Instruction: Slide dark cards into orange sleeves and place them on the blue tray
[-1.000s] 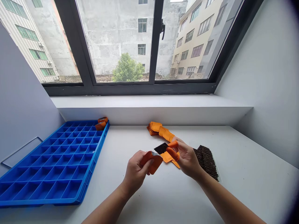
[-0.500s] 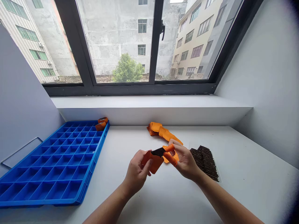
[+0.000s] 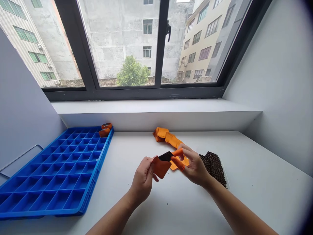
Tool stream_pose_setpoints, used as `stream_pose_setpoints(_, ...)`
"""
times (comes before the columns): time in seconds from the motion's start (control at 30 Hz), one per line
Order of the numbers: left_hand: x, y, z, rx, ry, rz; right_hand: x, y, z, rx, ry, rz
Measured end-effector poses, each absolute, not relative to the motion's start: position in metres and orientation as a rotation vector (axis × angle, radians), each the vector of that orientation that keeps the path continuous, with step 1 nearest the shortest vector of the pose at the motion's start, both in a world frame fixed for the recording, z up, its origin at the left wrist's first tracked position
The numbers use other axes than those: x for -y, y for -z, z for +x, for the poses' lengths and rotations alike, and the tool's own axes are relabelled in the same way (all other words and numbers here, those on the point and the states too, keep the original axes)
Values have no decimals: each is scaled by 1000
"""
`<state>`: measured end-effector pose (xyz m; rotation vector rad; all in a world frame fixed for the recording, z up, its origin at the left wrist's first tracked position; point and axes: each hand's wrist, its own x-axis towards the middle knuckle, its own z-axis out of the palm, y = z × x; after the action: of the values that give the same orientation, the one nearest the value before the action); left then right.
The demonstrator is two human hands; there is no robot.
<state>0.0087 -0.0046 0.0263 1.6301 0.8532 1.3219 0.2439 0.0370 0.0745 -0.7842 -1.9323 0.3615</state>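
Observation:
My left hand (image 3: 143, 178) pinches an orange pouch (image 3: 161, 167) above the white table (image 3: 256, 182). A dark square piece (image 3: 165, 157) sits partly inside the pouch's open top. My right hand (image 3: 194, 166), with orange finger cots on thumb and forefinger, grips that dark piece at its right end. Both hands are closed and meet at the middle of the table.
A row of orange pouches (image 3: 168, 137) lies behind my hands, a spread of dark squares (image 3: 215, 166) to the right. A blue compartment tray (image 3: 56, 169) stands at the left with two filled orange pouches (image 3: 105, 129) in its far corner. Window sill (image 3: 156, 109) behind.
The dark piece has gone from free in my right hand to partly inside the pouch. Both hands have drawn closer together.

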Motion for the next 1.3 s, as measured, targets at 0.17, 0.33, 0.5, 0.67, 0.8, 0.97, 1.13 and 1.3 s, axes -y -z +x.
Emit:
stream_pose_setpoints(0.17, 3, -24, 9, -875, -1352, 1662, -39, -74, 245, 1958, -328, -758)
stream_pose_setpoints(0.33, 4, -23, 8, -865, -1356, 1698, -39, -77, 248, 1963, -283, -775)
stream_pose_setpoints(0.5, 4, -21, 7, -848, -1370, 1703, -36, -80, 249, 1987, -276, -780)
stream_pose_setpoints(0.67, 4, -20, 6, -851, -1353, 1711, -37, -80, 251, 1995, -292, -772)
stream_pose_setpoints(0.8, 4, -20, 6, -855, -1364, 1705, -37, -79, 252, 1996, -277, -765)
stream_pose_setpoints(0.97, 5, -22, 6, -856, -1368, 1726, -37, -81, 254, 2001, -272, -751)
stream_pose_setpoints(1.13, 5, -21, 6, -839, -1372, 1783, -37, -81, 253, 2033, -284, -748)
stream_pose_setpoints(1.3, 5, -21, 7, -839, -1351, 1769, -37, -76, 248, 2063, -292, -771)
